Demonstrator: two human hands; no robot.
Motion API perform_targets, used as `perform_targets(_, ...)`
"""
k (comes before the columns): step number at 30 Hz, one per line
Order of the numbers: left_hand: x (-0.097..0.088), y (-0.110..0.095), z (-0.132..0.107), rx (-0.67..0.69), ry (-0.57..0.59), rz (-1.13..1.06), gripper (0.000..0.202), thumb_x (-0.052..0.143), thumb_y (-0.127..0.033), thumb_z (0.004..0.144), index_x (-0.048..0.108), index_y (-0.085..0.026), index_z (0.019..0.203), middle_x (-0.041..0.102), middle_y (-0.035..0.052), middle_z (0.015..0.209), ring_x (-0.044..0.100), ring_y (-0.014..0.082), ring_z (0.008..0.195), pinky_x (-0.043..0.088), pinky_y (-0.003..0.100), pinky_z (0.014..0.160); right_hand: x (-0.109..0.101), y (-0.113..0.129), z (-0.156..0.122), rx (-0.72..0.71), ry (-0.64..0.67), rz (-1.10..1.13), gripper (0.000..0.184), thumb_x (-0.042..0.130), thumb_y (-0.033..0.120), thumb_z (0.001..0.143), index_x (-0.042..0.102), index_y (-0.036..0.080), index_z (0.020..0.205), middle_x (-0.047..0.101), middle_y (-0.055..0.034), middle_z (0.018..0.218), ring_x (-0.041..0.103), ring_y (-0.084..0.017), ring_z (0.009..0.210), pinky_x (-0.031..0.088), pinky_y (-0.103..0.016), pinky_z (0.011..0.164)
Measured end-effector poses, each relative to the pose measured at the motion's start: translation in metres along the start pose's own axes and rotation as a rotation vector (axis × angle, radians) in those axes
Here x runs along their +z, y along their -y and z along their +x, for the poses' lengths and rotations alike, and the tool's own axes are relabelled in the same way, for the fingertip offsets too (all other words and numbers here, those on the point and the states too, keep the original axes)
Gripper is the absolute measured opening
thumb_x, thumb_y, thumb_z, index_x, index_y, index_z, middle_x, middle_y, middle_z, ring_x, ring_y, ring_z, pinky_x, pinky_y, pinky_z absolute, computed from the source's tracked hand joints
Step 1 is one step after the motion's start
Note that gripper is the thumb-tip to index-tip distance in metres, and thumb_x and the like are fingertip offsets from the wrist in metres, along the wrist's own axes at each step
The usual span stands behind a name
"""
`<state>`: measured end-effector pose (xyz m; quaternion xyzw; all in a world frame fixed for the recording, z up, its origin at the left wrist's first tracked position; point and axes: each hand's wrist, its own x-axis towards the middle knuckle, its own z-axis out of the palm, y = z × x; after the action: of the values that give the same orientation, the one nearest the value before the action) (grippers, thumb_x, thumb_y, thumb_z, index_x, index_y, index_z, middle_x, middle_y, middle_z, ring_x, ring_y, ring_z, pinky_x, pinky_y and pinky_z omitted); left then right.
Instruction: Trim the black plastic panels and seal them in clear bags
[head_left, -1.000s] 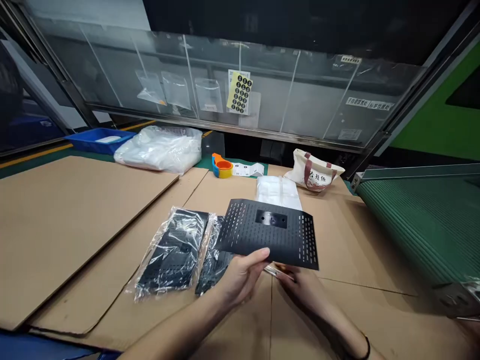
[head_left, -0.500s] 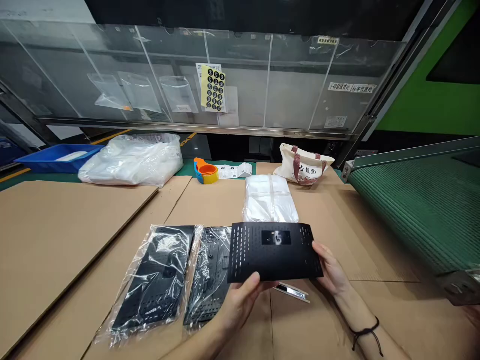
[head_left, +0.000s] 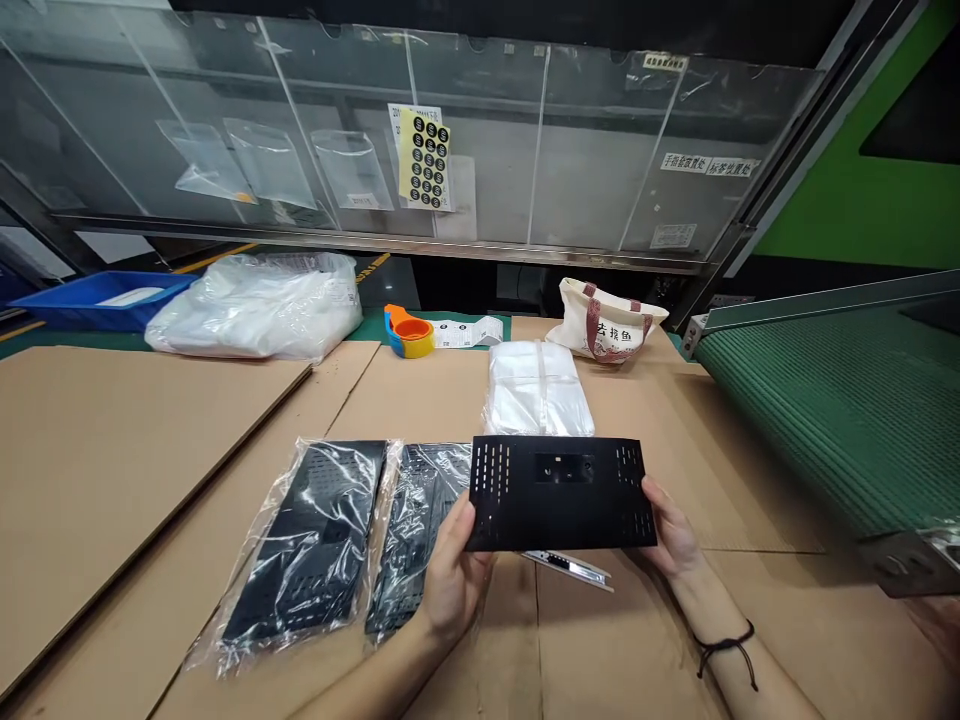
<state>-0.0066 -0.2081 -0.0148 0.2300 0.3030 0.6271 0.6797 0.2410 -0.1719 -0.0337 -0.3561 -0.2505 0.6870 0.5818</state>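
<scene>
Left of centre and well short of the far edge of the cardboard-covered tabletop (head_left: 420, 390), a plastic-wrapped black panel (head_left: 296, 560) lies beside a second wrapped panel (head_left: 409, 515), and right of these the left hand (head_left: 454, 575) grips the left end of a slotted black panel (head_left: 559, 515) raised above the tabletop. It looks thin, light and fairly stiff (the smooth face may slip or scuff), so its short ends seem the best hold; a silver utility knife (head_left: 574, 571) lies below, and the right hand (head_left: 671, 535) grips the right end.
</scene>
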Motion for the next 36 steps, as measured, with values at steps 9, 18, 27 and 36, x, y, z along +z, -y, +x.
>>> perform_targets(9, -0.002, 0.001, -0.002, -0.008, -0.029, 0.027, 0.038, 0.072, -0.045, 0.077, 0.072, -0.019, 0.105, 0.071, 0.0077, 0.106, 0.065, 0.0253, 0.099, 0.052, 0.037, 0.091, 0.000, 0.001, -0.002, 0.019, -0.022, 0.002, 0.032, 0.088, 0.041, 0.057, 0.075, 0.024, 0.081, 0.077, -0.0006, 0.080, 0.071, -0.019, 0.071, 0.058, -0.029, 0.068)
perform_targets(18, -0.002, 0.002, -0.001, 0.002, -0.025, 0.018, 0.038, 0.073, -0.046, 0.076, 0.073, -0.018, 0.102, 0.072, 0.0076, 0.105, 0.065, 0.0262, 0.100, 0.052, 0.038, 0.091, -0.001, 0.002, -0.003, 0.012, -0.007, -0.045, 0.031, 0.086, 0.044, 0.059, 0.074, 0.024, 0.081, 0.078, -0.0027, 0.083, 0.072, -0.024, 0.079, 0.057, -0.037, 0.079)
perform_targets(27, 0.000, 0.000, -0.002, -0.024, 0.014, 0.002, 0.039, 0.072, -0.049, 0.077, 0.072, -0.017, 0.099, 0.071, 0.0065, 0.097, 0.067, 0.0218, 0.086, 0.056, 0.036, 0.083, -0.005, -0.002, -0.001, 0.000, -0.052, -0.004, 0.031, 0.087, 0.043, 0.059, 0.075, 0.025, 0.081, 0.078, -0.0007, 0.091, 0.072, -0.021, 0.083, 0.058, -0.034, 0.083)
perform_targets(36, 0.003, -0.003, -0.002, -0.052, 0.076, -0.009, 0.038, 0.073, -0.051, 0.076, 0.069, -0.018, 0.094, 0.071, 0.0036, 0.083, 0.067, 0.0179, 0.068, 0.059, 0.031, 0.061, -0.012, -0.003, 0.000, 0.039, -0.045, 0.016, 0.029, 0.084, 0.047, 0.061, 0.075, 0.030, 0.083, 0.078, 0.0012, 0.094, 0.072, -0.021, 0.088, 0.057, -0.036, 0.087)
